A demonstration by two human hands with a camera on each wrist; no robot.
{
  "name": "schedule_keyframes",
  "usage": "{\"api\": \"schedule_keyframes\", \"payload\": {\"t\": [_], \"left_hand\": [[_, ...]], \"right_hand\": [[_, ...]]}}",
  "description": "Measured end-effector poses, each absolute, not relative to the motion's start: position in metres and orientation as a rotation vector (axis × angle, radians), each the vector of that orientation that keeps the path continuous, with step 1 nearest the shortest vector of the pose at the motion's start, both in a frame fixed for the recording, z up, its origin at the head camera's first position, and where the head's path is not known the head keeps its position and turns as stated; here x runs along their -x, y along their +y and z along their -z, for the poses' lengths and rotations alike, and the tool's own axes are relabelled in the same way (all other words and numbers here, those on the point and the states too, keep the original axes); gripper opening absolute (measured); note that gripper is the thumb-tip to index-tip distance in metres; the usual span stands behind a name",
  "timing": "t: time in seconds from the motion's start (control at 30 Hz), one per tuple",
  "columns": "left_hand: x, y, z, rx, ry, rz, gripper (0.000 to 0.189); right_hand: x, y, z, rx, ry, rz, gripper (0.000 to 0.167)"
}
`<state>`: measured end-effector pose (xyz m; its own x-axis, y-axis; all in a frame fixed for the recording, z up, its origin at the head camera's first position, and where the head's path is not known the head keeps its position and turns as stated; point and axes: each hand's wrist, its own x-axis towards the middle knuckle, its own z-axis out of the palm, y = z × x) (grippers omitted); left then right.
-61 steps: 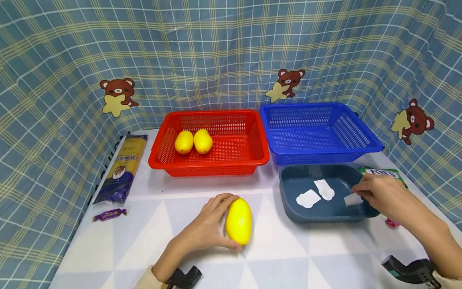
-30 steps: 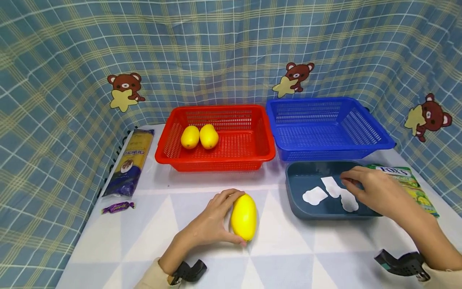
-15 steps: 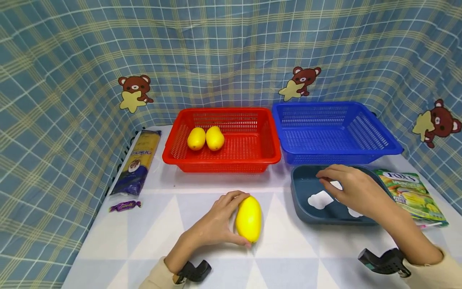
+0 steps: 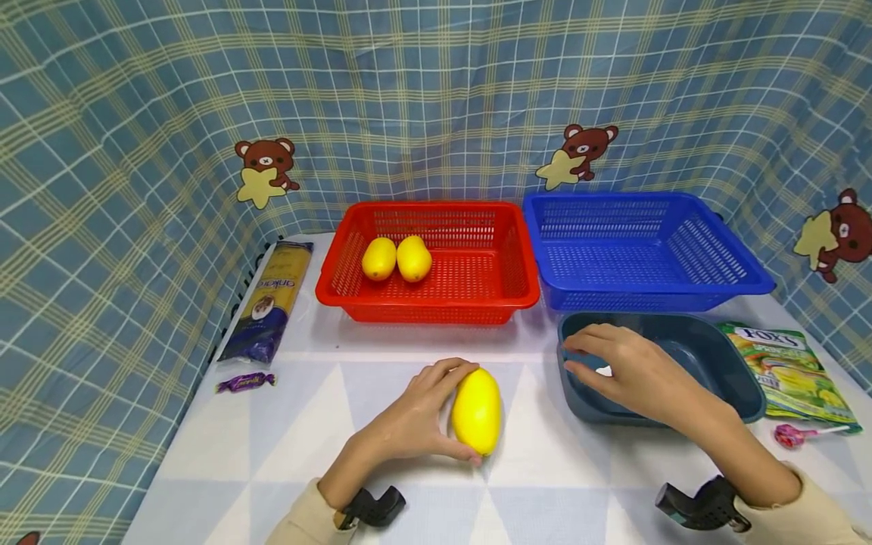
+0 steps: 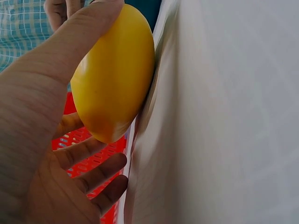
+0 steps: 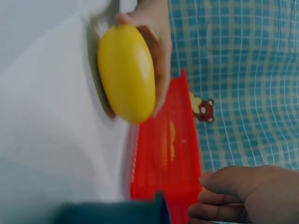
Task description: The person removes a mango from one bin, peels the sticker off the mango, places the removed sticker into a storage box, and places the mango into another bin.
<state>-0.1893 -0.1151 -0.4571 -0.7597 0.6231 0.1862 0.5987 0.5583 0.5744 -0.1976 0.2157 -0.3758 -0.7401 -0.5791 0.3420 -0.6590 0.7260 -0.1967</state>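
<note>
My left hand (image 4: pixel 418 416) grips a smooth yellow mango (image 4: pixel 476 412) on the table, thumb at the near end and fingers at the far end. In the left wrist view the mango (image 5: pixel 114 74) leans against the cloth surface, the outer fingers spread past it. My right hand (image 4: pixel 633 371) hovers over the left part of a dark blue-grey tray (image 4: pixel 688 352), with a gap between thumb and fingers and nothing held. Beneath it a bit of a white flat piece (image 4: pixel 604 371) shows; the hand hides the rest. The right wrist view has the mango facing the right hand (image 6: pixel 252 193).
Behind stand a red basket (image 4: pixel 429 312) holding two yellow fruits (image 4: pixel 395 259) and a blue basket (image 4: pixel 661 297). At right lie a green Fox's bag (image 4: pixel 793 371) and a lollipop (image 4: pixel 790 435); at left, a pasta packet (image 4: pixel 269 303) and purple wrapped candy (image 4: pixel 246 381).
My right hand let a white flat piece go in the tray, then moved left across it toward the mango. The left hand keeps its grip. The view has shifted a little left.
</note>
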Motion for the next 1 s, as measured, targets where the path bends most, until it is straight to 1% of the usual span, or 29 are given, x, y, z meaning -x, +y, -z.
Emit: {"api": "schedule_keyframes", "payload": {"t": [0.3, 0.73, 1.0], "left_hand": [[0.189, -0.116, 0.458, -1.088, 2.760, -0.953, 0.117], [0.189, -0.118, 0.458, -1.091, 2.755, -0.941, 0.116], [0.189, -0.117, 0.456, -1.100, 2.761, -0.920, 0.117]], "right_hand": [[0.187, 0.187, 0.384, -0.994, -2.754, -0.502, 0.033], [0.173, 0.151, 0.401, -1.114, -2.802, -0.603, 0.072], [0.169, 0.140, 0.415, -1.073, -2.855, -0.604, 0.091]]}}
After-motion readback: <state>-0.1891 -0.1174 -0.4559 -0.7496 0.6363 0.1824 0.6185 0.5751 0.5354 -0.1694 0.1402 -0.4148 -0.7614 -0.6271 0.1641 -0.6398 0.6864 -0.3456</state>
